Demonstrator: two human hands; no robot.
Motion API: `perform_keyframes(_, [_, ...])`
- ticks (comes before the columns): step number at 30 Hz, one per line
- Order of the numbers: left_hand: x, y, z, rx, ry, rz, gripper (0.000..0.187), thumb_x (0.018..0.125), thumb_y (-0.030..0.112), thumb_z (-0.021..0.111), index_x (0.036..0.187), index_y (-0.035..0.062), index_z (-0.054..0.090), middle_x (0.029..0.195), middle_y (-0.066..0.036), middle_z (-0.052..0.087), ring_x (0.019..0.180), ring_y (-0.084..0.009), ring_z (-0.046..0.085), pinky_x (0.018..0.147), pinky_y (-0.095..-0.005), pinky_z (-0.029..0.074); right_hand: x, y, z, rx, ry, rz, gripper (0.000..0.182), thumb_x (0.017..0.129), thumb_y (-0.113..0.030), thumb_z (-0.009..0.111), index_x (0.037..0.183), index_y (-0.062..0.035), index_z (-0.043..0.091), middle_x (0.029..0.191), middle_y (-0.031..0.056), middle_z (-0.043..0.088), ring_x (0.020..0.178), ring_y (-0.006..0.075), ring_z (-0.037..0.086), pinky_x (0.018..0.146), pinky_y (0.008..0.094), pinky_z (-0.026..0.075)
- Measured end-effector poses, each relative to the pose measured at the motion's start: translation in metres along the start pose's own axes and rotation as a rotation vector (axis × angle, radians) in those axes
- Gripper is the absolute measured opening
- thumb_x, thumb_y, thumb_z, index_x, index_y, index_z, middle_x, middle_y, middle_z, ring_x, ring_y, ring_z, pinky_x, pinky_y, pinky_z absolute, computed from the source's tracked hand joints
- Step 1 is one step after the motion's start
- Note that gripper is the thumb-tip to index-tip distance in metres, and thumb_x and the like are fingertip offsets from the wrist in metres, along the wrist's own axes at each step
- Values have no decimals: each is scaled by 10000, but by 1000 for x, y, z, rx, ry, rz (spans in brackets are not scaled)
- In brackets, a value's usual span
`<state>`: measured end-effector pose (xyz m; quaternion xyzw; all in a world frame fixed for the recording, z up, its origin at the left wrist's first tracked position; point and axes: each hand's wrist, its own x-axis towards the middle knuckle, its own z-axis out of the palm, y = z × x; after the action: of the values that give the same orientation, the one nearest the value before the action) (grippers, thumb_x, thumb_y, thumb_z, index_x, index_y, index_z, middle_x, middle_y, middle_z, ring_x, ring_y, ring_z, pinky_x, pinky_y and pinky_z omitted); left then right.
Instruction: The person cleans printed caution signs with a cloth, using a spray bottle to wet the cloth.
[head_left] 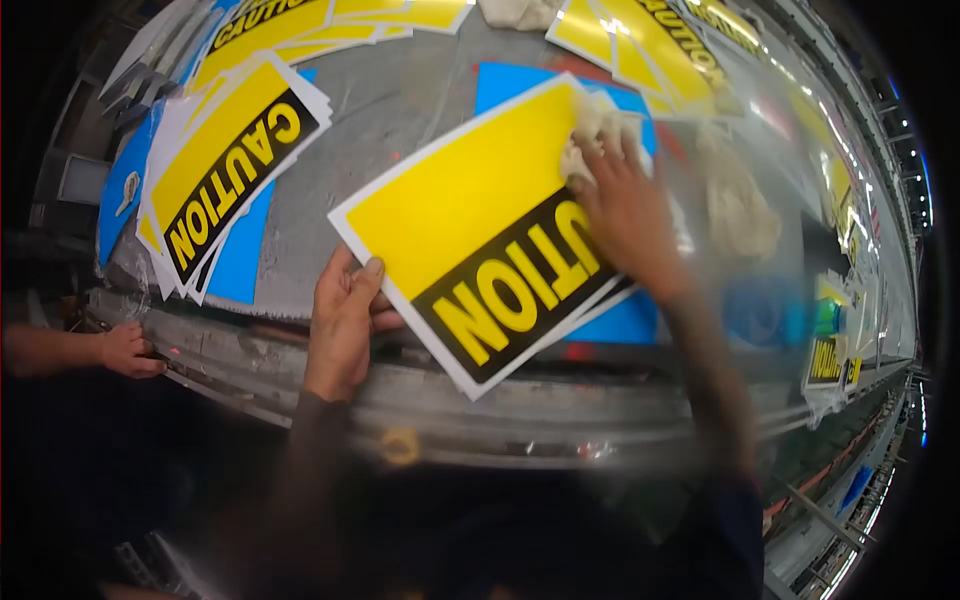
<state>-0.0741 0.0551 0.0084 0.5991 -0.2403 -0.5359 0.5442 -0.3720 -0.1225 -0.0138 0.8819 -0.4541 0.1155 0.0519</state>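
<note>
A yellow sign [455, 185] with a black band and yellow lettering lies tilted before me, over a blue sheet [505, 88]. My left hand [345, 315] grips its lower left edge, thumb on top. Pressed on the sign's upper right part is a crumpled whitish cloth [600, 125], under the fingers of my right hand [620, 205]. That hand covers some of the lettering. At least one more sheet shows beneath the sign's lower right edge.
A stack of caution signs [235, 165] lies on blue sheets at the left. More signs [640, 55] lie at the back. Another cloth [742, 205] is right of my right hand. A co-worker's hand [130, 350] rests at the table's front edge [250, 365], far left.
</note>
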Motion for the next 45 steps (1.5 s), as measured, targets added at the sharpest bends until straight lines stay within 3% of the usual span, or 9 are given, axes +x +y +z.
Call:
perform_keyframes(6, [-1, -47, -10, 78, 107, 224, 376, 1104, 110, 535, 1455, -23, 527, 1217, -146, 748, 1097, -180, 719, 787, -350, 621, -56, -84, -56, 204, -281, -155, 528, 1082, -249, 526, 1598, -140, 507, 1726, 205, 363, 1624, 471, 228, 1273, 679, 169])
perform_keyframes(7, [-20, 0, -7, 45, -2, -83, 443, 1132, 159, 537, 1548, 27, 462, 1286, -122, 732, 1067, -125, 724, 778, -309, 622, -44, -65, -53, 170, -273, -132, 531, 1081, -239, 520, 1603, -143, 504, 1734, 203, 352, 1636, 462, 206, 1277, 679, 157])
perform_keyframes(14, [-49, -19, 23, -422, -196, -154, 531, 1135, 165, 559, 1618, 71, 360, 1548, -117, 546, 1346, -275, 635, 954, -437, 668, -36, -109, -35, 455, -174, -228, 624, 1045, -171, 605, 1617, -8, 417, 1687, 294, 357, 1600, 497, 264, 1312, 584, 207])
perform_keyframes(25, [-42, -22, 18, -426, -97, -222, 509, 1138, 152, 538, 1606, 45, 367, 1530, -150, 575, 1317, -285, 669, 994, -499, 645, -57, -68, -24, 233, -227, -196, 445, 996, -141, 591, 1412, 14, 613, 1578, 272, 500, 1499, 457, 444, 1218, 579, 393])
perform_keyframes(29, [-43, -22, 21, -396, -46, -214, 514, 1128, 146, 556, 1602, 61, 376, 1538, -144, 566, 1320, -286, 664, 978, -474, 659, -64, -121, -38, 684, -240, -374, 494, 935, -152, 652, 1408, -13, 617, 1653, 214, 441, 1576, 414, 368, 1297, 570, 293])
perform_keyframes(32, [-42, -25, 22, -362, -68, -151, 524, 1129, 151, 550, 1608, 52, 360, 1542, -158, 562, 1335, -295, 657, 1007, -468, 645, -23, -46, -54, 488, -189, -41, 502, 896, -57, 672, 1396, -17, 646, 1607, 191, 490, 1531, 396, 425, 1248, 549, 370])
perform_keyframes(39, [-46, -13, 31, -346, -88, -189, 521, 1129, 155, 538, 1611, 60, 365, 1532, -167, 576, 1315, -303, 670, 1018, -460, 643, -66, -109, -41, 746, -103, -362, 405, 910, -162, 693, 1309, -95, 711, 1555, 136, 525, 1529, 423, 405, 1261, 634, 305])
perform_keyframes(43, [-46, -18, 26, -373, -48, -168, 535, 1128, 147, 561, 1622, 89, 367, 1551, -167, 564, 1349, -301, 647, 1049, -467, 623, -37, -17, -42, 346, 53, 41, 388, 933, -160, 637, 1312, -131, 717, 1525, 165, 549, 1503, 445, 388, 1215, 611, 337])
perform_keyframes(45, [-45, -15, 25, -379, -62, -142, 529, 1130, 138, 553, 1623, 88, 369, 1546, -149, 570, 1363, -284, 635, 1062, -464, 613, -43, -47, -44, 109, -82, -210, 429, 941, -168, 636, 1366, -145, 690, 1589, 177, 509, 1521, 460, 370, 1225, 628, 325])
